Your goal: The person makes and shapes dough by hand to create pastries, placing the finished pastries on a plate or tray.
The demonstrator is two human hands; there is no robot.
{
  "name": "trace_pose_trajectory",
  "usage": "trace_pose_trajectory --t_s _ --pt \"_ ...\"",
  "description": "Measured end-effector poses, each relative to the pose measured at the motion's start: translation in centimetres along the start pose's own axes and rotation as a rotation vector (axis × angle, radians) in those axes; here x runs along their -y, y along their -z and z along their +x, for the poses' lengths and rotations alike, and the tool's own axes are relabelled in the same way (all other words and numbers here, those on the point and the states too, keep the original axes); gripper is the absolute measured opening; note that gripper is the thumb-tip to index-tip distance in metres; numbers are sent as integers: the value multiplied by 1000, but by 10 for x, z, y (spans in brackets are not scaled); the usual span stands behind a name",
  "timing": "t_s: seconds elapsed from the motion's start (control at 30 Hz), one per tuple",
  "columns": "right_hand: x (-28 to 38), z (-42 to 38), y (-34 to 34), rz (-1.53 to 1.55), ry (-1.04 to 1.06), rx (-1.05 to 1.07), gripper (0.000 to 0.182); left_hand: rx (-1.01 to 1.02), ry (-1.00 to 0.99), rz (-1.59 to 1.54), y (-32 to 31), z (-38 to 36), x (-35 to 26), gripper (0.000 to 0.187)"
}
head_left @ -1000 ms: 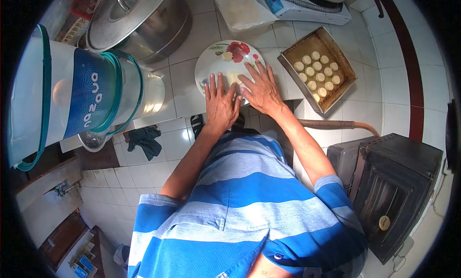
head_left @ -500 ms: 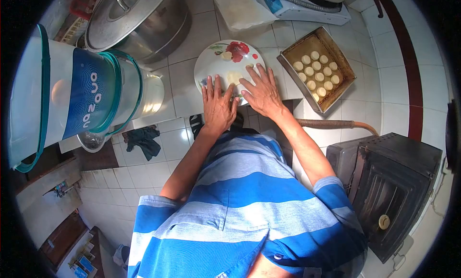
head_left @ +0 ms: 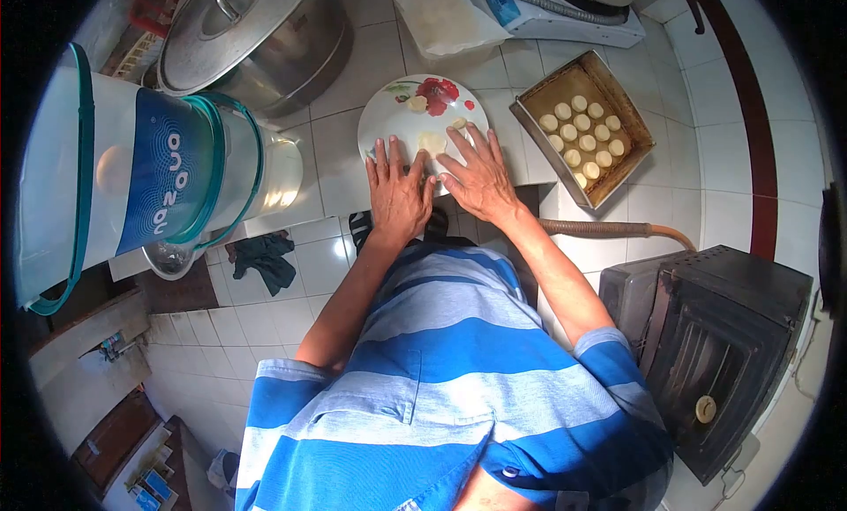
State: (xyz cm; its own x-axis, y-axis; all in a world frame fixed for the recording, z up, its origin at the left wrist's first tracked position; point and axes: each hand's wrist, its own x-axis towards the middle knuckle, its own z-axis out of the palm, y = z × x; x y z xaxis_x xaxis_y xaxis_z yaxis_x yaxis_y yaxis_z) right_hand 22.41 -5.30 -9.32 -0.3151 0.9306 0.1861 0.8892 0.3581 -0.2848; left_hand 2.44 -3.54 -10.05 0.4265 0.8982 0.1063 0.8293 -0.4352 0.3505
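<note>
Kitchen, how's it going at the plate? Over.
Left hand and right hand open, palms down, at near edge of plate. Flat dough on plate, close to both hands. Nothing seen blocking; pan off to the right.

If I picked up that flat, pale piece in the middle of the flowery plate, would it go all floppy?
Probably: the flat piece looks thin and dough-like, so it may droop when lifted. It might tear easily too, since its edge looks thin and uneven. It's likely light, being so flat and much smaller than the plate.
</note>
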Motion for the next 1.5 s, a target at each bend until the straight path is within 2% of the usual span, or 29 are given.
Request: trace_pose_trajectory --t_s 0.07,0.17,0.27,0.4,0.77,0.97,1.07,1.5 --pt "0 2 -2 0 -20 -55 42 -6 1 13 1 3 0 52" --pt "-4 3 -4 -4 -43 -9 42 -32 -23 28 -2 3 3 52" --pt "-4 10 -3 -5 -26 -59 43 -13 -6 43 3 6 2 53" --pt "-7 15 -7 0 -25 -31 42 -68 -5 -20 -1 10 7 56" --pt "-8 35 2 -53 34 -39 42 -56 35 -39 0 14 9 63" --pt "-18 34 -1 -44 32 -59 41 -24 -28 23 -8 20 10 58" --pt "-22 29 1 -76 9 4 44 -28 -27 38 -8 22 12 55" --pt "-22 27 0 -51 24 -40 41 -24 -17 -20 -2 29 9 53"
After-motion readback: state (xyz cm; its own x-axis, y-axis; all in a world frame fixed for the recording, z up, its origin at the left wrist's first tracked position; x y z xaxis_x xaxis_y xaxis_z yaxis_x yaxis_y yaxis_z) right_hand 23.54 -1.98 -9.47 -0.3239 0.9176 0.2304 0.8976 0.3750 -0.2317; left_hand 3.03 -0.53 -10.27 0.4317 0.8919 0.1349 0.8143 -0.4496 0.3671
